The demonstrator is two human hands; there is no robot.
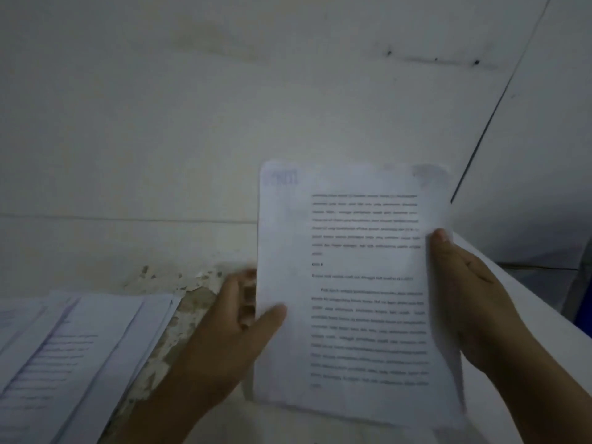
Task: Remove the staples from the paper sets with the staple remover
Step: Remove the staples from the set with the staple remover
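Observation:
A white paper set with printed text is held up in front of me, upright and slightly blurred. My left hand grips its left edge, thumb on the front and fingers behind. My right hand holds its right edge, thumb tip on the front near the middle. A faint purple stamp marks the sheet's top left corner. I cannot make out a staple. No staple remover is in view.
A fanned pile of printed papers lies at the lower left on a worn, flaking surface. A white wall fills the background. A white ledge runs behind my right hand.

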